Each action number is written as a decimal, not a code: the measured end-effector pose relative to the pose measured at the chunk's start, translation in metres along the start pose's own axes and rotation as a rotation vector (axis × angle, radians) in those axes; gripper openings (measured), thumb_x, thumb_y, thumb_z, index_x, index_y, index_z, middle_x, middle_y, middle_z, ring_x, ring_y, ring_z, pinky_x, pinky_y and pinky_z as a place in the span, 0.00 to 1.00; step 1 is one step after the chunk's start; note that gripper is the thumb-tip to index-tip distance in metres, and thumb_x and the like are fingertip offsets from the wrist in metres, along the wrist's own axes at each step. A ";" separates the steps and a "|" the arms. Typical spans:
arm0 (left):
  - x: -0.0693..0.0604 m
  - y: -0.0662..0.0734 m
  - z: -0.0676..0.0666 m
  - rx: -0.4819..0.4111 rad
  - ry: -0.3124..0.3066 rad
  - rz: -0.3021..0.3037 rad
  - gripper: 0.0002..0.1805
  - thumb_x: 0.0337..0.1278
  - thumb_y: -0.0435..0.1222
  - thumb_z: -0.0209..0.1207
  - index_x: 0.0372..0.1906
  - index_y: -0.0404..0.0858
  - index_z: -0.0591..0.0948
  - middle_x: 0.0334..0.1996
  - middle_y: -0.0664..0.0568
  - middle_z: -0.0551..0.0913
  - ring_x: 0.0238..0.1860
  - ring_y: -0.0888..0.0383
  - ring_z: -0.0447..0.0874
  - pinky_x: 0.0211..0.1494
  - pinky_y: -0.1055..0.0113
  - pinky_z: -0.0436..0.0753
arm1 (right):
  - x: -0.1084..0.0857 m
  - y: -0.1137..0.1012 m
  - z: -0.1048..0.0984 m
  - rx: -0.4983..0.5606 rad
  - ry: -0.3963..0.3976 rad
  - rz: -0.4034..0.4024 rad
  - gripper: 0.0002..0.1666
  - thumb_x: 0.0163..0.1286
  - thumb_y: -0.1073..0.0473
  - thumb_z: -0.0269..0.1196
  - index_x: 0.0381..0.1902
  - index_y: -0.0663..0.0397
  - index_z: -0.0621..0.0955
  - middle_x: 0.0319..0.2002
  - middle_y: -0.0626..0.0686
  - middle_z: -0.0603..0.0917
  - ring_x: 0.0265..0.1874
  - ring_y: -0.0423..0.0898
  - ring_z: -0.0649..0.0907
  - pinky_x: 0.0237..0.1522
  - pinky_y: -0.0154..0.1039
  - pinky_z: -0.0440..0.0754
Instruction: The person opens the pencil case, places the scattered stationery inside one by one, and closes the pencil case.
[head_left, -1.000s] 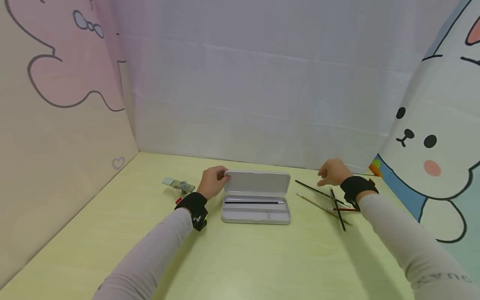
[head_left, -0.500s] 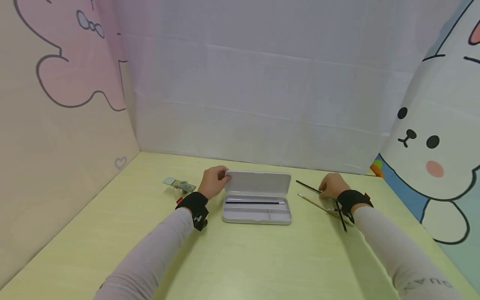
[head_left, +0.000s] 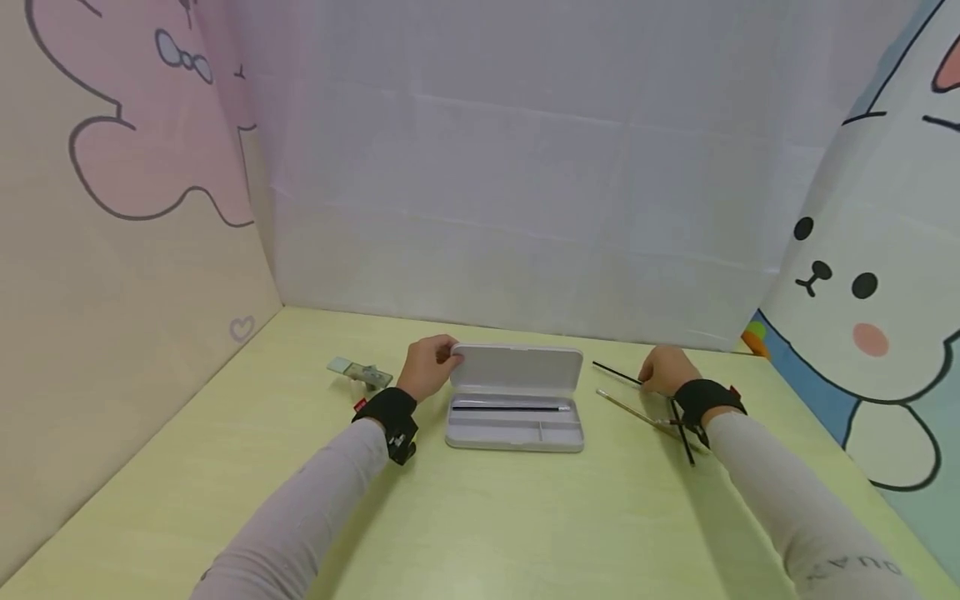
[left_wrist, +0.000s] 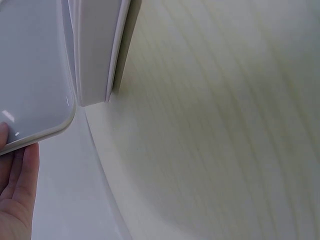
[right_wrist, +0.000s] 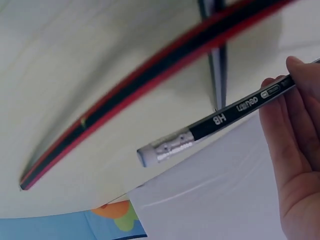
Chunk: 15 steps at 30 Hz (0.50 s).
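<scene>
A: Where is your pencil?

B: The dark HB pencil [right_wrist: 227, 114] is in your right hand [head_left: 667, 372], on the right of the counter [head_left: 480, 525]. You pinch it between thumb and fingers, its eraser end jutting out. I can't tell whether it is off the surface.

A: And your left hand [head_left: 427, 367]?

B: It pinches the left edge of the raised lid [head_left: 517, 369], thumb inside, fingers behind, above the pencil case [head_left: 513, 444] in the middle.

A: Which step are you on?

B: Picking one pencil from the loose ones while steadying the lid, I'd judge. Your next move calls for a firm pinch and a clean lift.

A: What's in your way?

B: A red-and-black pencil [right_wrist: 125, 91] and a black pencil [head_left: 686, 443] lie close by, and could snag. A gold pencil [head_left: 630, 407] lies on the near side. Another dark pencil [head_left: 510, 408] lies in the far compartment. Far left is a small pale item [head_left: 358, 369], too small to identify; a pale cloth [head_left: 517, 208] backs the far edge.
</scene>
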<state>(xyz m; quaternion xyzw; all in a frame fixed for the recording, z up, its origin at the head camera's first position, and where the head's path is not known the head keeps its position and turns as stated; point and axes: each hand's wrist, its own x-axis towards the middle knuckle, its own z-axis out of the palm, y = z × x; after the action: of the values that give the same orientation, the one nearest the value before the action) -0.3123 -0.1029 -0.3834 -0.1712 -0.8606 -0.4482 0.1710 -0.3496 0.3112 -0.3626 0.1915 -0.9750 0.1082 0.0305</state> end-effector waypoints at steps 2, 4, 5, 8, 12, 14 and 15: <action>0.000 -0.001 0.000 0.005 0.005 0.003 0.05 0.57 0.30 0.62 0.39 0.33 0.83 0.34 0.40 0.86 0.36 0.48 0.85 0.42 0.58 0.82 | 0.000 0.001 -0.005 0.004 0.012 -0.008 0.06 0.52 0.69 0.70 0.30 0.66 0.88 0.29 0.62 0.88 0.27 0.55 0.85 0.32 0.47 0.84; 0.001 -0.003 0.001 0.005 0.008 0.005 0.06 0.57 0.30 0.62 0.39 0.32 0.83 0.34 0.40 0.86 0.36 0.48 0.85 0.42 0.58 0.83 | -0.001 0.000 -0.014 -0.006 0.027 -0.013 0.06 0.52 0.69 0.69 0.30 0.66 0.88 0.29 0.62 0.88 0.27 0.55 0.84 0.32 0.47 0.84; 0.001 -0.004 0.001 0.005 0.011 0.008 0.06 0.57 0.30 0.62 0.38 0.32 0.83 0.34 0.40 0.86 0.36 0.48 0.85 0.41 0.58 0.83 | -0.001 0.000 -0.019 -0.004 0.030 -0.011 0.06 0.53 0.68 0.69 0.30 0.66 0.88 0.29 0.62 0.88 0.27 0.54 0.84 0.32 0.46 0.84; 0.002 -0.005 0.002 0.003 0.021 0.014 0.05 0.57 0.29 0.62 0.38 0.32 0.83 0.33 0.40 0.86 0.35 0.48 0.85 0.40 0.58 0.82 | -0.002 -0.002 -0.036 -0.012 0.032 -0.009 0.05 0.53 0.68 0.69 0.30 0.66 0.88 0.27 0.61 0.88 0.26 0.53 0.84 0.32 0.46 0.83; 0.003 -0.006 0.004 -0.010 0.014 0.015 0.06 0.57 0.29 0.62 0.39 0.32 0.83 0.33 0.40 0.86 0.35 0.48 0.85 0.40 0.58 0.82 | -0.005 -0.006 -0.062 -0.037 0.019 -0.014 0.05 0.52 0.68 0.69 0.28 0.66 0.87 0.25 0.60 0.87 0.24 0.51 0.83 0.31 0.46 0.83; 0.004 -0.007 0.006 -0.015 0.005 0.016 0.06 0.58 0.30 0.61 0.39 0.33 0.83 0.34 0.41 0.86 0.35 0.48 0.85 0.41 0.58 0.83 | -0.007 -0.008 -0.074 -0.056 0.015 -0.019 0.05 0.51 0.67 0.70 0.27 0.65 0.87 0.25 0.59 0.87 0.24 0.50 0.83 0.31 0.45 0.83; 0.004 -0.008 0.007 -0.015 0.004 0.021 0.06 0.58 0.30 0.61 0.39 0.33 0.83 0.34 0.41 0.86 0.35 0.48 0.85 0.40 0.58 0.83 | -0.008 -0.009 -0.080 -0.061 0.014 -0.019 0.05 0.51 0.67 0.70 0.27 0.65 0.87 0.25 0.59 0.87 0.24 0.49 0.83 0.30 0.45 0.83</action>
<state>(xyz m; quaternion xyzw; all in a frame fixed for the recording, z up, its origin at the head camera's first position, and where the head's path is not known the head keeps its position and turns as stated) -0.3206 -0.1009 -0.3905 -0.1808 -0.8550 -0.4530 0.1762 -0.3373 0.3237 -0.2832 0.1989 -0.9758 0.0794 0.0439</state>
